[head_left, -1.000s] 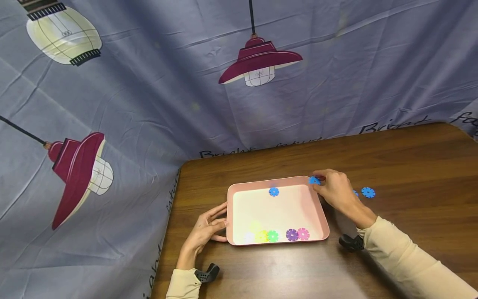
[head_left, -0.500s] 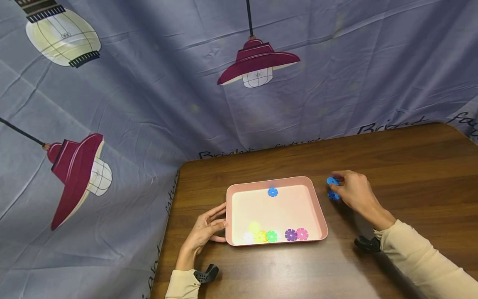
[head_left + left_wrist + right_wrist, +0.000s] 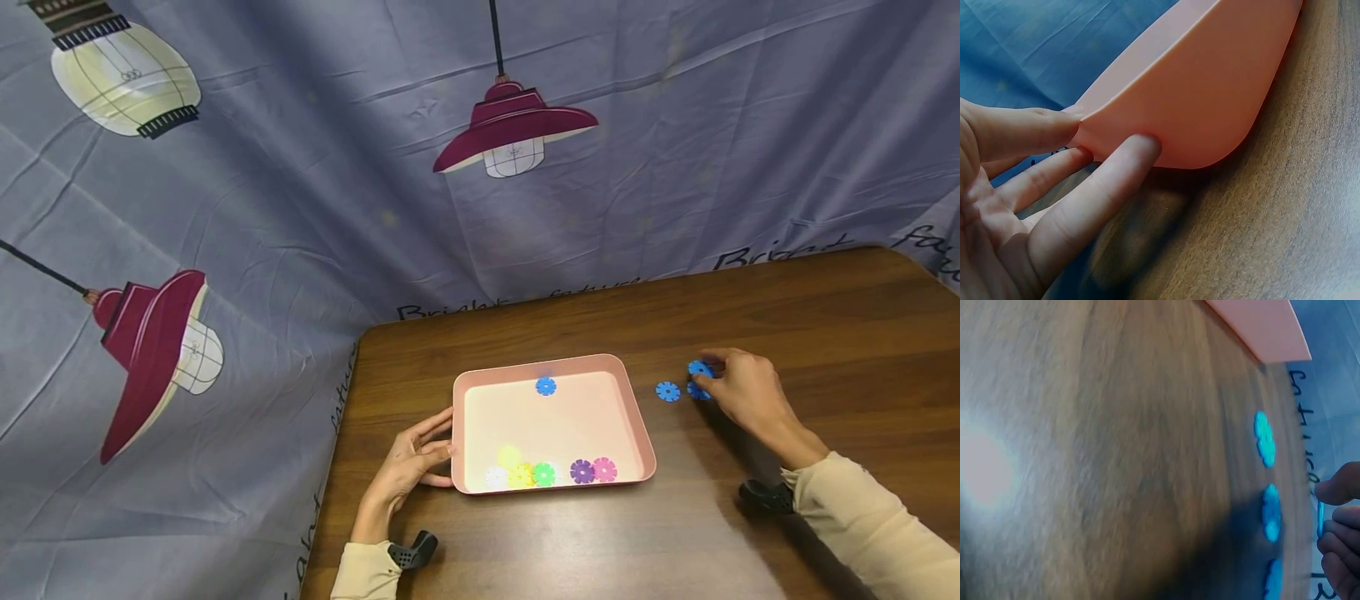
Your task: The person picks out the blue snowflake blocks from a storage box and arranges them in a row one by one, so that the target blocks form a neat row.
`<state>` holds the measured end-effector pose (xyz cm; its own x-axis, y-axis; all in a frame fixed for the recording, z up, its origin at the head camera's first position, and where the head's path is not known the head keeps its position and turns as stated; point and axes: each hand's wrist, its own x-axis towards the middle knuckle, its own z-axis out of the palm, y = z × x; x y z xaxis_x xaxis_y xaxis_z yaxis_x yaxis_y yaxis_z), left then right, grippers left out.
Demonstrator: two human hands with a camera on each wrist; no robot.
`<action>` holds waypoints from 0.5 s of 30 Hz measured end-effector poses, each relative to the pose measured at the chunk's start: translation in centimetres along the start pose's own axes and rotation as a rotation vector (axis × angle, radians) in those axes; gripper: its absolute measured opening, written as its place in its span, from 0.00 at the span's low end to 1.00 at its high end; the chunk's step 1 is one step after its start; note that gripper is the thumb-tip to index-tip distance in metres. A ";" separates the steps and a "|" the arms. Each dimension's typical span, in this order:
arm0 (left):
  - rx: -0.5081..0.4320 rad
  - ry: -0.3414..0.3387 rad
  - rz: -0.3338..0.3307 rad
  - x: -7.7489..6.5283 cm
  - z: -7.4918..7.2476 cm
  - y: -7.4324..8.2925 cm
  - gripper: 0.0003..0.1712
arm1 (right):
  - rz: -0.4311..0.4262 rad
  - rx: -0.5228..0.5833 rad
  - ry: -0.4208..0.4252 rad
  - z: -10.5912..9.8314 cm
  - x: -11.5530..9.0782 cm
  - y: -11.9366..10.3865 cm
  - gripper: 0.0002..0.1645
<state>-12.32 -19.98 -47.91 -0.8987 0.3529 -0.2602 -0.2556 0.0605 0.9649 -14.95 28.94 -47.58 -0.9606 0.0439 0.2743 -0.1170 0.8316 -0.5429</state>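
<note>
In the head view my right hand (image 3: 750,400) pinches a blue flower-shaped plastic disc (image 3: 701,367) between thumb and fingers, over the table right of the pink tray. Its thin edge shows at the fingertips in the right wrist view. Below lie more blue discs in a row; the one nearest the tray (image 3: 1264,439) is followed by a middle disc (image 3: 1271,512) and a third disc (image 3: 1274,580), which the hand hides in the head view. My left hand (image 3: 405,462) touches the left wall of the tray (image 3: 459,433) from outside, its fingers fairly straight and spread.
Inside the tray a blue disc (image 3: 546,386) lies by the far wall. Along the near wall sit white, yellow, green (image 3: 544,474), purple (image 3: 582,472) and pink discs (image 3: 604,470). A patterned curtain (image 3: 525,233) hangs behind the wooden table (image 3: 555,550).
My right hand has moved right, from the tray's far right corner to over the row of blue discs, keeping its disc pinched. The left hand stays at the tray wall.
</note>
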 end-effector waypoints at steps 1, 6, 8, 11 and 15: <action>-0.003 0.002 -0.002 0.0 0.0 0.0 0.37 | 0.006 0.000 0.001 -0.1 -0.1 0.2 0.22; -0.008 0.005 -0.005 0.1 0.2 -0.1 0.38 | 0.028 -0.014 0.012 -0.9 -0.4 1.2 0.22; -0.005 0.004 -0.006 0.2 0.2 -0.1 0.38 | 0.035 -0.024 0.016 -1.2 -0.5 1.8 0.22; -0.003 0.007 -0.008 0.1 0.2 -0.1 0.38 | 0.051 -0.029 0.007 -1.6 -0.7 2.6 0.23; -0.001 0.008 -0.010 0.1 0.1 -0.1 0.38 | 0.071 -0.039 0.013 -2.1 -1.1 3.7 0.24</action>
<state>-12.35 -19.82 -48.04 -0.8990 0.3448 -0.2700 -0.2647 0.0633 0.9622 -13.82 33.08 -48.24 -0.9627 0.1106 0.2468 -0.0385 0.8473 -0.5297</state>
